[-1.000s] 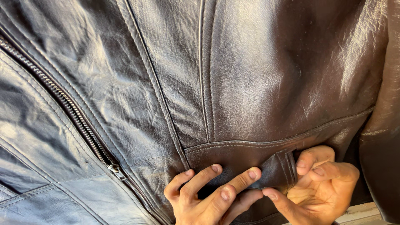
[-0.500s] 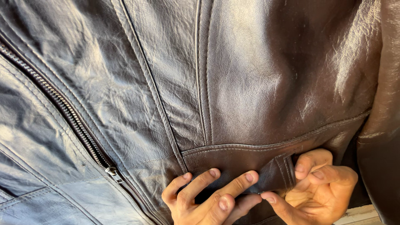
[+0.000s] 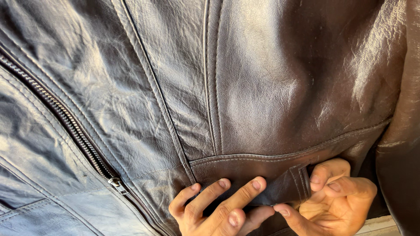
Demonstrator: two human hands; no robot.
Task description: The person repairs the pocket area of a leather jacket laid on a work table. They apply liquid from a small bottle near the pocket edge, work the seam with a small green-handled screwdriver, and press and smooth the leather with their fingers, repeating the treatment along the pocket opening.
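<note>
A dark brown leather jacket fills almost the whole view, its seams running down to a stitched waistband. My left hand presses its fingers flat on the waistband near the bottom edge. My right hand pinches a small leather tab at the hem between thumb and fingers. The two hands sit close together, thumbs nearly touching under the tab.
A metal zipper runs diagonally across the left side, its slider low down. The jacket's sleeve hangs at the right edge. A strip of pale surface shows at the bottom right.
The view has drifted slightly, so the jacket sits a little to the left. Both hands stay on the hem tab with only small finger shifts.
</note>
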